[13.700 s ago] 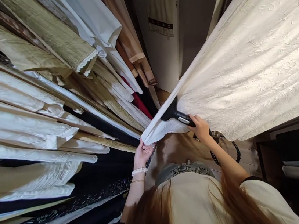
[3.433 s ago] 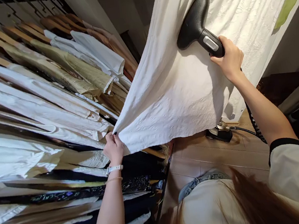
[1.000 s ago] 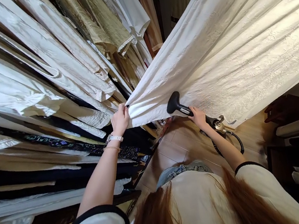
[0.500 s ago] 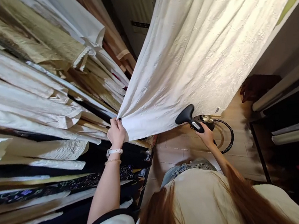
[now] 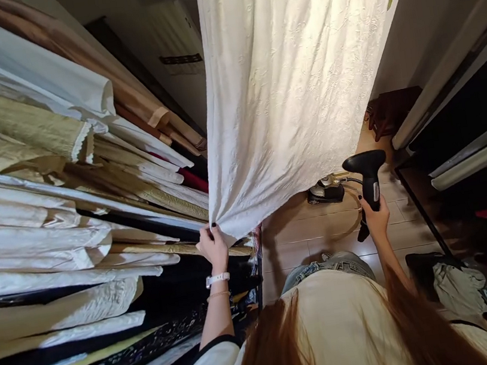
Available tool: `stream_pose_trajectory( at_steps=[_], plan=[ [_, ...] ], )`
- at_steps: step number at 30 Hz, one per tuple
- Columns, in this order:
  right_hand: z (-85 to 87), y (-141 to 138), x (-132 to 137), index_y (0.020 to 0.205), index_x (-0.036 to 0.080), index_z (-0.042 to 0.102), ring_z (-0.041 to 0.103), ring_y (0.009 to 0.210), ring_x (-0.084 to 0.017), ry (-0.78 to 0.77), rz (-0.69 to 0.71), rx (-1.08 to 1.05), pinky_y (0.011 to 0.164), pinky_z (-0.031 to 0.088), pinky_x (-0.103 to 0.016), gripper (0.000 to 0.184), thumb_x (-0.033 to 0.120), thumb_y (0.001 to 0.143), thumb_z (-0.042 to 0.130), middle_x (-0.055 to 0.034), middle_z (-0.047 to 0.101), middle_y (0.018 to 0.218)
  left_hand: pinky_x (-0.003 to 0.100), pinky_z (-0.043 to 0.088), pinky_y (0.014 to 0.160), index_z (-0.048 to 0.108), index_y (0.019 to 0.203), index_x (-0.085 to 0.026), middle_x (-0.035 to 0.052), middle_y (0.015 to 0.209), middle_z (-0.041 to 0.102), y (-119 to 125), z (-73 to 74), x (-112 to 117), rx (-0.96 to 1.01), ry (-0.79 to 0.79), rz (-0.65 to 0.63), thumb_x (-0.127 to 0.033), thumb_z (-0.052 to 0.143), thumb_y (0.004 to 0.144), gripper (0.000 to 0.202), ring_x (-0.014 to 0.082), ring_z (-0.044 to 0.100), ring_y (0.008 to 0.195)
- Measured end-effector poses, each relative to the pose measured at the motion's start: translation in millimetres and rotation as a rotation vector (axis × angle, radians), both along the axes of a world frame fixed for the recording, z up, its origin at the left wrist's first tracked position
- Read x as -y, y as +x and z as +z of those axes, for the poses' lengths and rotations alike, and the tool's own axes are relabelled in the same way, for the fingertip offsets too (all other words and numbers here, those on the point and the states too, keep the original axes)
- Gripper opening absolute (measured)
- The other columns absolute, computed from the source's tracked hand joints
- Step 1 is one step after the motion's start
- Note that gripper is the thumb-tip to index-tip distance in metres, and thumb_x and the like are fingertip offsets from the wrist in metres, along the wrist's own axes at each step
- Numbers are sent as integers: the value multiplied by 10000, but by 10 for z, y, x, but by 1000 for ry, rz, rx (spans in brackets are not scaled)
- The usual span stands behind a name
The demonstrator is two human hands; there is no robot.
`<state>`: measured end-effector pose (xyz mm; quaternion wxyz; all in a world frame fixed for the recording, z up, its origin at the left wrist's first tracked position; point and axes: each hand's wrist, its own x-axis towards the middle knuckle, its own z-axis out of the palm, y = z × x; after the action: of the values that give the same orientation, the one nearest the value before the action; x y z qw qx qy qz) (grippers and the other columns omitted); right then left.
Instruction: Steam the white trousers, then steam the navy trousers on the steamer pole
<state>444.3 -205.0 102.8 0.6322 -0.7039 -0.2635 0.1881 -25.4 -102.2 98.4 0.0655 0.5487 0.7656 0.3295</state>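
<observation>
A long cream-white cloth garment (image 5: 283, 80) with a raised pattern hangs in front of me; its upper end is out of the picture. My left hand (image 5: 214, 250) pinches its lower left corner between thumb and fingers, and creases fan out from there. In my right hand (image 5: 376, 218) is a black handheld garment steamer (image 5: 366, 171), gripped round its handle with the wide head upward. The steamer head is apart from the cloth, to the right of its lower edge. Behind the cloth's hem, the steamer's base (image 5: 325, 190) stands on the floor with a dark hose.
Many hanging garments (image 5: 51, 233) crowd the left side. On the right are a dark rack frame (image 5: 424, 211) and more hanging clothes (image 5: 472, 168). A reddish-brown wooden stool (image 5: 394, 110) stands on the tiled floor (image 5: 295, 229) beyond. Crumpled grey cloth (image 5: 460, 285) lies at lower right.
My right hand has moved the steamer off the hem to the right and turned its head upright. My left hand still pinches the corner, now lower. The whole view has shifted.
</observation>
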Motion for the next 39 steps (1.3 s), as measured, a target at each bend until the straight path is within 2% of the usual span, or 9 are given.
stream_pose_trajectory(
  at_steps=[3, 8, 12, 15, 22, 25, 27, 31, 39],
  plan=[
    [177, -262, -136, 1104, 194, 632, 563, 586, -147, 33, 204, -63, 583, 476, -281, 511, 526, 729, 736, 25, 585, 739, 379, 440, 961, 601, 1063, -204, 128, 1085, 695, 38, -16, 139, 63, 60, 9, -493, 419, 954, 358, 273, 624, 1053],
    [238, -854, -447, 1042, 200, 640, 540, 569, -135, 43, 532, -98, 549, 455, -270, 457, 512, 724, 743, 25, 594, 743, 343, 516, 777, 612, 998, -229, 81, 984, 702, 88, 28, 331, 196, 42, 26, -513, 503, 910, 316, 207, 639, 754],
    [173, -1269, -602, 985, 199, 624, 535, 535, -129, 9, 640, -204, 535, 458, -279, 451, 516, 689, 750, 20, 606, 760, 333, 572, 744, 594, 971, -228, 65, 937, 695, 133, 72, 453, 431, 64, 22, -534, 552, 868, 326, 196, 679, 745],
    [250, -1419, -704, 939, 207, 613, 551, 550, -135, 12, 656, -209, 554, 461, -279, 412, 526, 709, 737, 23, 616, 742, 347, 595, 803, 611, 994, -217, 72, 952, 700, 177, 110, 579, 535, 75, 1, -531, 593, 836, 352, 204, 705, 791],
    [932, -1365, -1180, 917, 227, 579, 565, 575, -124, 180, 634, -157, 564, 459, -251, 401, 575, 772, 713, 51, 581, 694, 358, 593, 778, 618, 1113, -232, 83, 961, 721, 284, 218, 858, 407, 31, 56, -578, 506, 893, 425, 215, 713, 760],
    [1196, -1366, -1350, 935, 226, 555, 609, 574, -110, 242, 645, -198, 559, 479, -238, 409, 572, 778, 708, 44, 613, 777, 351, 574, 740, 618, 1117, -246, 70, 923, 720, 315, 194, 928, 395, -10, 10, -577, 504, 898, 413, 219, 709, 730],
    [1280, -1384, -1416, 950, 227, 553, 625, 576, -106, 256, 656, -211, 555, 488, -232, 404, 563, 786, 703, 46, 613, 795, 337, 555, 720, 619, 1111, -246, 60, 881, 716, 326, 147, 967, 397, -18, -36, -574, 515, 900, 403, 214, 701, 713],
    [1235, -1419, -1451, 967, 225, 566, 612, 555, -100, 205, 674, -175, 562, 497, -231, 378, 540, 805, 697, 60, 598, 741, 298, 517, 676, 623, 1088, -226, 36, 782, 699, 351, 67, 1029, 398, -11, -81, -600, 531, 897, 429, 190, 671, 666],
    [899, -1525, -1370, 1004, 232, 581, 606, 514, -116, -48, 730, -100, 546, 473, -244, 370, 523, 810, 700, 65, 610, 703, 227, 461, 607, 635, 1054, -174, 7, 709, 671, 466, 86, 1074, 454, -7, -150, -612, 586, 885, 472, 140, 616, 590]
  ],
)
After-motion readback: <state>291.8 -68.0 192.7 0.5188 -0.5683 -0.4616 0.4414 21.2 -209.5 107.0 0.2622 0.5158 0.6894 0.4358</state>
